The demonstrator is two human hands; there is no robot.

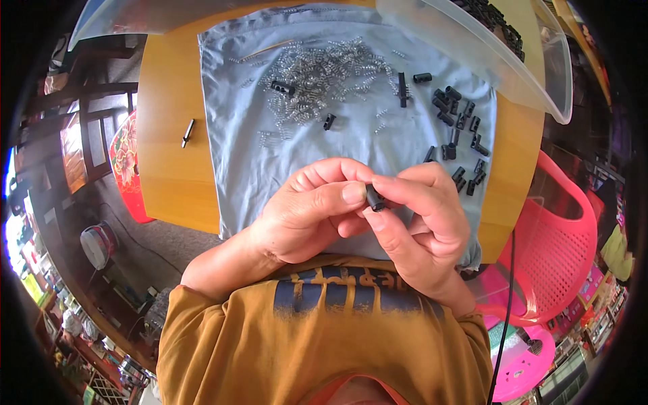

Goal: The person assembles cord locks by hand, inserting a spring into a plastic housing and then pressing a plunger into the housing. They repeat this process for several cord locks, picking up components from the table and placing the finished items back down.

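Close in front of my chest, a small black cylindrical plastic part [375,198] is pinched between both hands. My left hand [307,206] has its thumb and fingertips pressed to the part's left side. My right hand [422,216] grips it from the right with thumb and index finger. Beyond the hands, a heap of small metal springs [317,77] is spread on a light blue cloth [236,169]. More short black parts [453,131] lie scattered at the cloth's right side. One single black part [329,122] rests by the near edge of the springs.
A pen-like tool [187,133] lies on the bare wooden table [169,81] at the left. At the back right stands a clear plastic bin [486,50] with many black pieces behind its wall. A pink plastic chair [553,243] is to the right, and a dark cable [507,304] hangs nearby.
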